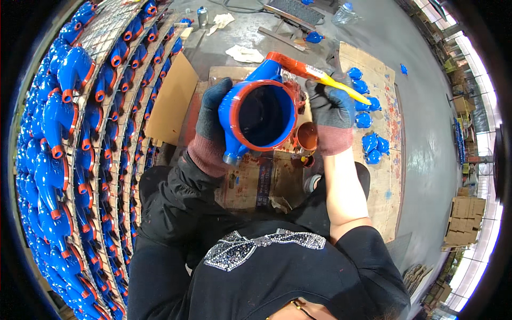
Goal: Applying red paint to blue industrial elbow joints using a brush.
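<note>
My left hand (212, 120), in a dark glove, is closed on the side of a blue pump casing (226, 114) with a red-painted rim. The casing's round opening faces up, and its dark inside shows. A pipe-like outlet sticks out at its far side. My right hand (332, 106), also gloved, grips a paintbrush (341, 87) with a yellow handle. Its red-coated end meets the casing's far outlet. Below the right hand stands an open cup of red paint (308, 134), partly hidden by the glove. A smaller paint-stained container (307, 160) sits near it.
At left, racks hold stacked layers of blue castings (74, 69) with red rims. A cardboard sheet (172, 101) leans beside them. Several small blue parts (364, 120) lie on the paint-spotted cardboard (392, 176) at right. Rags (245, 54) and a metal ramp (295, 12) are farther off.
</note>
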Available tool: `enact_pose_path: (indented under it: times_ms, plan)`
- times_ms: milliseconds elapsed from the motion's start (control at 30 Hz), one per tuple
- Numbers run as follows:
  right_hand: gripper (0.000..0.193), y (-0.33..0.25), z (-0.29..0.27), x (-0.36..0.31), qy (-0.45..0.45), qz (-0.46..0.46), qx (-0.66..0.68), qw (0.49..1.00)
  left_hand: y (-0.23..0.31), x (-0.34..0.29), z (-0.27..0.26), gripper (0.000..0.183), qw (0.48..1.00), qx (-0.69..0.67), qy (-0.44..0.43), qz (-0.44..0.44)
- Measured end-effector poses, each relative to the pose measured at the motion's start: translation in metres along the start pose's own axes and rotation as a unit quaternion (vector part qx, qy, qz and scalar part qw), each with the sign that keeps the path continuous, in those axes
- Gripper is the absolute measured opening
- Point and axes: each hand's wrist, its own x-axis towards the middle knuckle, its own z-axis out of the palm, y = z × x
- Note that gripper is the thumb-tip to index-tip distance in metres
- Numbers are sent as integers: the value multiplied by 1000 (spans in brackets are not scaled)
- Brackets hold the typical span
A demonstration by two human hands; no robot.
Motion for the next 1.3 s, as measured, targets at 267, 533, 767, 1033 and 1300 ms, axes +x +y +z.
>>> enact_pose_path:
  times_ms: [267, 533, 767, 1033, 1300]
  plan:
    - [29, 43, -21, 7, 5, 66, 122, 990, -13, 5, -9, 64, 994, 10, -81, 76]
    - [28, 29, -35, 23, 22, 3, 58, 998, 22, -2, 6, 54, 994, -40, -63, 75]
    - [30, -2, -19, 25, -9, -44, 11, 999, 25, 6, 8, 54, 996, -71, -51, 26]
    - [33, -29, -4, 14, 1, -81, -368, 926, -4, 18, 0, 57, 941, 316, 120, 36]
    - [26, -22, 11, -6, -74, -39, -588, 805, -16, 26, -10, 70, 389, 892, 132, 187]
